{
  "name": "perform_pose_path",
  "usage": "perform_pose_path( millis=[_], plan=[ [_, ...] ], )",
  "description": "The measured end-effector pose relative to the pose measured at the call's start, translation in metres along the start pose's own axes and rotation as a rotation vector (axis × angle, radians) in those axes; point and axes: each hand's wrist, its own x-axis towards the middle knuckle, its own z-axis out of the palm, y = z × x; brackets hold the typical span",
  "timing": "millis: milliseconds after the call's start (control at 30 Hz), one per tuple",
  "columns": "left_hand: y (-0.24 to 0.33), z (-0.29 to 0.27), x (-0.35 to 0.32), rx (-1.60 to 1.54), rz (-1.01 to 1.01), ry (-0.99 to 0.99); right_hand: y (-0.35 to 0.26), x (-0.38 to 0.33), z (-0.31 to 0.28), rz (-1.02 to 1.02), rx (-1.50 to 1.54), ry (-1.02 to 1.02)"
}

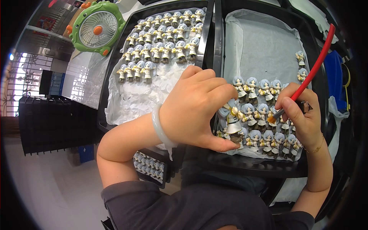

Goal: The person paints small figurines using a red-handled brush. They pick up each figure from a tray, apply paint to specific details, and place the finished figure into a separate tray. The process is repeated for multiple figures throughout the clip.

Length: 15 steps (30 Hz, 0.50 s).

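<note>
Figurine [233,125], pale-haired and white-skirted, is held over the 7 o'clock corner of the right tray [260,169]. Take that figurine as the dial's centre, with 12 pointing away from the person.

The largest risk seems to lie in the packed rows of figurines [262,111]: the left hand [203,107] is so close to them that a dip of its wrist could knock several out of line. Next comes the held piece itself. Left thumb and forefinger are clamped on it, apparently near its two ends, so uneven pressure could make it twist and drop. At 3 o'clock, the right hand [303,111] has its fingers closed around a red brush [315,65]; a loose grip could swing the long handle or drag the bristles [271,119] over a neighbour. Whether the bristles touch anything cannot be told.

Around this, a pale floor [50,188] spreads at 8 o'clock and black crates [57,122] stand at 9. At 10, the left tray [209,23] carries crumpled white paper [134,99] and four rows of similar figurines [161,34]. White lining [264,42] shows in the right tray at 1. A green fan [98,30] stands past the left tray at 10; a lower tray [165,177] with more figurines sits at 8.
</note>
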Motion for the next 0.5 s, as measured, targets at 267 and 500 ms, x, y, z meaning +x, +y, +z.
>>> perform_pose_path(
  millis=[267,500],
  plan=[
    [0.0008,0.0019,-0.0012,0.035,-0.005,0.005,0.0011,-0.0002,0.0022,-0.11,-0.01,0.042],
    [-0.0007,0.0048,-0.0009,0.061,0.004,0.048,0.0005,-0.0024,0.0005,-0.178,0.039,-0.042]
  ],
)
